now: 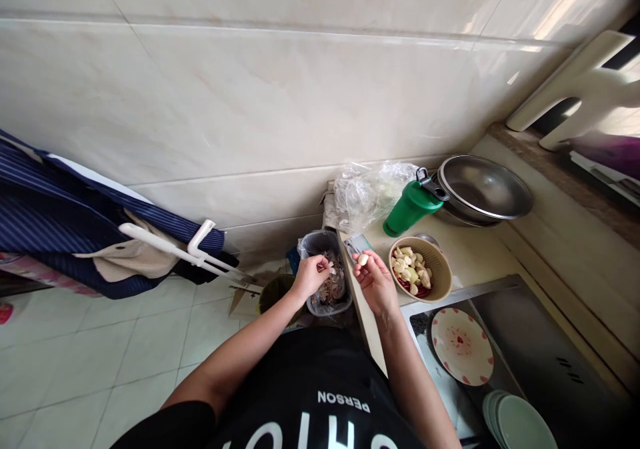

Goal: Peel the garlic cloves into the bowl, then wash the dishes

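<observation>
My right hand (376, 281) pinches a peeled, pale garlic clove (363, 259) over the counter's edge. To its left, my left hand (311, 277) is closed above the bin, fingertips pinched on a whitish scrap of garlic skin (331, 267). Under that hand stands a lined bin (327, 310) holding brownish-white garlic skins (330, 291). Just right of my right hand, a tan basket (442, 277) holds several peeled garlic cloves (411, 267), with some red showing beneath them, perhaps chillies.
A green shaker bottle (411, 205), clear plastic bags (370, 192) and stacked metal bowls (485, 185) stand along the back of the counter. A heart-patterned plate (463, 345) and pale green dishes (525, 425) lie nearer on the right. At left, dark striped cloth (75, 215) hangs beside a white pole (165, 245).
</observation>
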Demonstrator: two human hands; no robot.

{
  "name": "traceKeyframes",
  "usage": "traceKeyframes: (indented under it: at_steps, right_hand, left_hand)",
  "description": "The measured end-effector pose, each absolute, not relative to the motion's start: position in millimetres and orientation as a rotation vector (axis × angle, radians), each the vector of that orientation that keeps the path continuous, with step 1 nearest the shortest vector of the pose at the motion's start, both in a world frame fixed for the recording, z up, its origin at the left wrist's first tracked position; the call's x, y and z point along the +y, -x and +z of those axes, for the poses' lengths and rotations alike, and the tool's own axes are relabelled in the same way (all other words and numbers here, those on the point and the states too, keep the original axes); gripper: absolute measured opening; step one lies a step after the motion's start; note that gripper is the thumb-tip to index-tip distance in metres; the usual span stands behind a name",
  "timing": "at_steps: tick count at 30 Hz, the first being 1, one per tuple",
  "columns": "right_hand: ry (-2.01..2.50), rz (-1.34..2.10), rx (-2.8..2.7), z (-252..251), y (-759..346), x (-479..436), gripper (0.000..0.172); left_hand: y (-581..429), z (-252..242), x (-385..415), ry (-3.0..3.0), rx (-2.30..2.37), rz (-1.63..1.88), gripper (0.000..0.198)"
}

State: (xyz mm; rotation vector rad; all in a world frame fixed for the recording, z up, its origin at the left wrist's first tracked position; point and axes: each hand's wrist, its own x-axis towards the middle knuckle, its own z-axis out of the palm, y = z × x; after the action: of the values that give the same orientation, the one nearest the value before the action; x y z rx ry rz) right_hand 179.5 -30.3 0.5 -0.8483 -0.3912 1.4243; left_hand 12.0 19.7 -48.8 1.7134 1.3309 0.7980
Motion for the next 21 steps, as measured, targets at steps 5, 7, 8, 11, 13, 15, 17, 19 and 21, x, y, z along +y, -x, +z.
traceKeyframes:
  at_steps: [5, 7, 8, 11, 13, 15, 17, 19, 21]
  right_hand:
    - [1.148, 0.975, -0.481, 20, -234, -41, 0.024]
    - [1.172, 0.922, -0.465, 22, -247, -47, 0.026]
    - [1.150, 0.944, -0.470, 23, -249, -49, 0.026]
    - [1.024, 1.135, -0.528, 23, -238, -54, 0.028]
    - [0.947, 1.293, -0.563, 22, -221, -53, 0.027]
    - [0.895, 1.406, -0.583, 19, -203, -50, 0.023]
    - [0.869, 1.460, -0.600, 15, -187, -46, 0.022]
    - [0.868, 1.478, -0.617, 10, -177, -44, 0.025]
    - [0.891, 1.486, -0.636, 6, -172, -42, 0.030]
  left_hand:
    - [-18, -63, 23, -2.125, 1.221, 0.547, 0.013]
    - [-19, -66, 24, -2.236, 1.174, 0.468, 0.015]
    - [-19, -67, 24, -2.282, 1.164, 0.439, 0.014]
    - [-20, -68, 25, -2.381, 1.181, 0.373, 0.015]
    - [-20, -66, 27, -2.398, 1.221, 0.352, 0.019]
    - [-19, -64, 29, -2.386, 1.282, 0.350, 0.020]
    - [-16, -60, 29, -2.356, 1.325, 0.384, 0.022]
    - [-13, -56, 28, -2.303, 1.331, 0.465, 0.027]
    - [-10, -48, 26, -2.218, 1.319, 0.587, 0.030]
